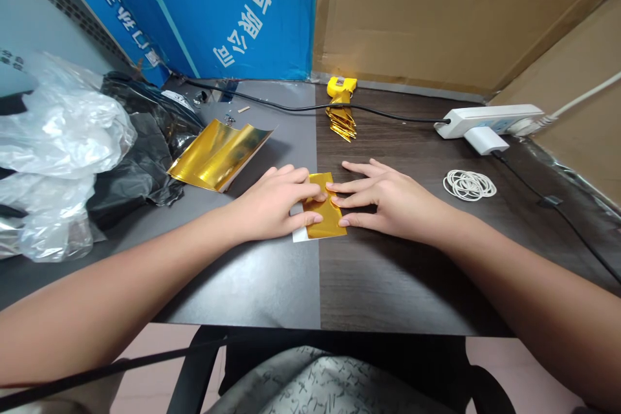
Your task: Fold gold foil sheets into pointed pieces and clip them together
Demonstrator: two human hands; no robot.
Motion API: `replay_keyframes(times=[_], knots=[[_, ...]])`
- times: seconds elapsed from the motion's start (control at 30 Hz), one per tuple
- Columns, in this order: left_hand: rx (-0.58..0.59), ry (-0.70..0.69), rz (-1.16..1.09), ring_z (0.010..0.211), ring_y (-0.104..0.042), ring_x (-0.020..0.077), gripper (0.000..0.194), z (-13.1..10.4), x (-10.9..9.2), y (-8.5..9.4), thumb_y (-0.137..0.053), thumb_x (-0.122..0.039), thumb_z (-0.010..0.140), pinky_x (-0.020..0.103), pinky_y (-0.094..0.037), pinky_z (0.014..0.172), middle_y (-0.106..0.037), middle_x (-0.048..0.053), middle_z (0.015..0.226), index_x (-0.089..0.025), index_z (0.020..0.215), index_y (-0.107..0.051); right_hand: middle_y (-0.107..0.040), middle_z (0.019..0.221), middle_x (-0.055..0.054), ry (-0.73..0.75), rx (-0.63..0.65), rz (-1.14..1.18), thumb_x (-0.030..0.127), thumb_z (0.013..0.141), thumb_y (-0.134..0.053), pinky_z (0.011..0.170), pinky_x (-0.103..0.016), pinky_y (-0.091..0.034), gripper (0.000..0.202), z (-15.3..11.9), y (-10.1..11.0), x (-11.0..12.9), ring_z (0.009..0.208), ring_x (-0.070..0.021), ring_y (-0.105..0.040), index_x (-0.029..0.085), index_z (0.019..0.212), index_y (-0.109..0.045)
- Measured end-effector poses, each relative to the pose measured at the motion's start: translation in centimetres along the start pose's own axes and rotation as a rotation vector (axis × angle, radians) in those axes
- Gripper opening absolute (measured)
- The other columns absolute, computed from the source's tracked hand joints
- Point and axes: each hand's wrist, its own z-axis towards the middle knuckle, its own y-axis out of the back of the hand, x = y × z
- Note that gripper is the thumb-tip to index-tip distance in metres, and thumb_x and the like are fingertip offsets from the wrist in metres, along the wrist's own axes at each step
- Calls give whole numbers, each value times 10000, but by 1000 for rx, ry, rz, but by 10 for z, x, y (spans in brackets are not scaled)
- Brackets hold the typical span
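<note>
A small sheet of gold foil paper (326,223) with a white underside showing at its lower left lies on the table, partly folded over. My left hand (276,202) rests on its left part, fingers curled, thumb and index fingertip pressing on the foil. From the other side my right hand (388,197) touches the sheet's right edge with its fingertips, fingers stretched and spread. The paper under my left fingers is hidden. Up and to the left lies a curled stack of larger gold foil sheets (218,152).
Folded gold foil pieces (342,119) lie by a yellow object (341,86) at the back. A black cable (291,108) runs to a white power strip (492,118). White rubber-band-like loops (469,185) lie right. Plastic bags (63,136) crowd the left; cardboard (412,26) stands behind.
</note>
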Motion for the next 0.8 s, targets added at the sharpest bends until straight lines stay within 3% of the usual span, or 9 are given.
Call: replay_keyframes(times=[0.17,0.3,0.47,0.57,0.7,0.8], knots=[[13,18,-13,941,-503,214,288,1,0,0,-636,-452,956,335,-295,793,-560,33,963,-248,1150,-695,-485,1534,14,-59,146,-33,428,924,-712,1120,-819,-268,436,-3,9,8,1524,-436,-251,318,1345,-671],[17,22,-15,929,-497,211,281,0,0,1,-627,-450,961,335,-295,791,-554,35,957,-244,1138,-699,-471,1550,-3,-29,163,-51,492,891,-735,1136,-818,-237,525,-4,13,9,1531,-442,-222,286,1367,-657],[23,27,-6,913,-489,211,299,0,-1,2,-624,-474,963,329,-284,774,-554,36,956,-249,1143,-703,-514,1524,-58,84,46,82,561,904,-694,1206,-704,-254,603,-3,11,-8,1518,-383,-310,256,1418,-620],[37,26,0,914,-487,212,282,0,-2,3,-624,-458,967,325,-282,777,-551,38,958,-245,1135,-701,-516,1524,-55,130,8,191,542,971,-605,1203,-646,-320,499,0,6,-16,1500,-355,-364,256,1376,-660],[43,34,6,923,-489,212,282,1,-3,4,-631,-455,969,324,-283,791,-549,40,970,-237,1136,-693,-640,1400,-88,34,-194,188,380,1015,-533,1197,-577,-367,367,4,-7,-13,1390,-289,-530,189,1264,-724],[58,47,14,942,-490,214,287,1,-4,4,-632,-453,969,322,-280,791,-554,42,996,-241,1153,-695,-516,1529,-114,-61,-151,169,436,966,-581,1210,-677,-261,513,7,-15,-9,1476,-335,-415,174,1405,-622]])
